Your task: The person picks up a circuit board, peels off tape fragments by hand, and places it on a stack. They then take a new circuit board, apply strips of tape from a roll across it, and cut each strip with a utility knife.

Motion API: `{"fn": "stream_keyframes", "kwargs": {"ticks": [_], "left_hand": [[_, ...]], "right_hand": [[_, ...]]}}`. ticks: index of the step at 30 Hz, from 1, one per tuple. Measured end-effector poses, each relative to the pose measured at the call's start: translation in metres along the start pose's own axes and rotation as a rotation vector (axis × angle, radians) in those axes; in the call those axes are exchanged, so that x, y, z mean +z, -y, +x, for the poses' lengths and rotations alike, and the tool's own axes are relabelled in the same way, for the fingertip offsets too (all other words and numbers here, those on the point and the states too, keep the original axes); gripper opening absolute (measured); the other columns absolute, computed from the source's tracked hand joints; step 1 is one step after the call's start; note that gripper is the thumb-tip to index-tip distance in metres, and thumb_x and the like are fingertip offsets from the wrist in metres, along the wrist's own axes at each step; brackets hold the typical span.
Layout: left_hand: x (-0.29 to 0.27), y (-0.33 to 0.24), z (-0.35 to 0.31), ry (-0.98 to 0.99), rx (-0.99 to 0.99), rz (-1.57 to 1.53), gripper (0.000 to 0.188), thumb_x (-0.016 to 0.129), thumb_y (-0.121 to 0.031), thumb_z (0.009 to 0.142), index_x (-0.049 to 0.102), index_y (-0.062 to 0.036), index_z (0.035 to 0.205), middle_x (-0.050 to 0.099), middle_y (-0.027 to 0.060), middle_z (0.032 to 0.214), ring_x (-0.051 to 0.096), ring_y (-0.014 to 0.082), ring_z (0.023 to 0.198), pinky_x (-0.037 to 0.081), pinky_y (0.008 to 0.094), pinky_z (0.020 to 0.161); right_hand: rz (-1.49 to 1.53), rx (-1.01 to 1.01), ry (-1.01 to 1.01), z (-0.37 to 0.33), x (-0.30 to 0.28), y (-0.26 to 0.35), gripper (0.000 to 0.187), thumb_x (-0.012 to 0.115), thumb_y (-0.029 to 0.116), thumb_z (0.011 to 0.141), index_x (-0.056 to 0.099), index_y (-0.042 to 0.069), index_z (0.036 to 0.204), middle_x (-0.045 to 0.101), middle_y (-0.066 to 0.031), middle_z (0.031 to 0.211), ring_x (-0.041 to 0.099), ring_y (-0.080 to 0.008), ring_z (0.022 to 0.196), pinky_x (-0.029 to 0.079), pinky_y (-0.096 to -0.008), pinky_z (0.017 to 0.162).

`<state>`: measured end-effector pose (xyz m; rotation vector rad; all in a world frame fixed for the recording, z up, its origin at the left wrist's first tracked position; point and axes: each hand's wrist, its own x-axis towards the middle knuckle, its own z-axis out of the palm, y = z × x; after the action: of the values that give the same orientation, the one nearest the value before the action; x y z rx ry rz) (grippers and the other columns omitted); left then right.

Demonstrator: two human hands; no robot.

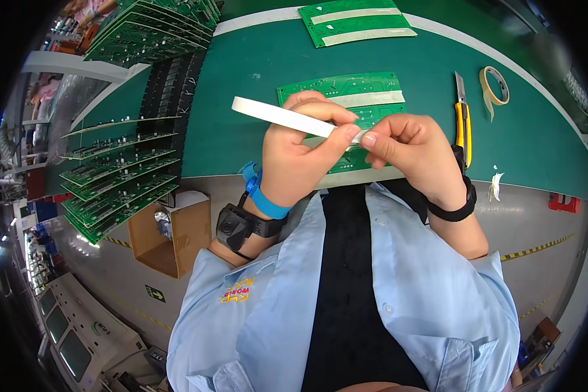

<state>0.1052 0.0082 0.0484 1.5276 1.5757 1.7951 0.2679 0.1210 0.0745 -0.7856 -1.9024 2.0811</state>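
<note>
My left hand (300, 153) holds a long strip of cream masking tape (277, 115) that sticks out to the left. My right hand (408, 153) pinches the same strip's right end at the fingertips. Both hands hover over a green circuit board (346, 88) that lies on the green bench mat (242, 98), with a band of tape across it. The near part of the board is hidden by my hands.
A yellow utility knife (462, 121) and a roll of tape (494, 85) lie to the right. Another taped green board (356, 23) sits at the far edge. A rack of green boards (117, 170) stands on the left, above a cardboard box (173, 235).
</note>
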Motion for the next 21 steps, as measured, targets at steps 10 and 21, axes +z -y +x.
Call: {"fn": "stream_keyframes", "kwargs": {"ticks": [10,21], "left_hand": [[-0.005,-0.017,-0.004,-0.29,-0.305,-0.361,0.013,0.069,-0.004,0.091,0.065,-0.0001,0.103,0.067,0.0043,0.096,0.061,0.0093,0.086,0.049,0.0243,0.077],[0.005,-0.021,-0.003,-0.305,-0.258,-0.422,0.018,0.069,-0.004,0.093,0.061,0.0006,0.108,0.063,0.0035,0.098,0.058,0.0077,0.089,0.048,0.0231,0.079]], "right_hand": [[0.085,-0.018,-0.039,0.007,-0.01,-0.001,0.031,0.065,0.031,0.098,0.067,0.003,0.084,0.062,-0.0001,0.071,0.055,-0.0051,0.066,0.042,-0.0205,0.061],[0.104,-0.28,-0.059,0.005,0.022,-0.002,0.026,0.071,0.02,0.093,0.069,0.002,0.112,0.067,0.0018,0.091,0.055,-0.0036,0.078,0.046,-0.0197,0.07]]}}
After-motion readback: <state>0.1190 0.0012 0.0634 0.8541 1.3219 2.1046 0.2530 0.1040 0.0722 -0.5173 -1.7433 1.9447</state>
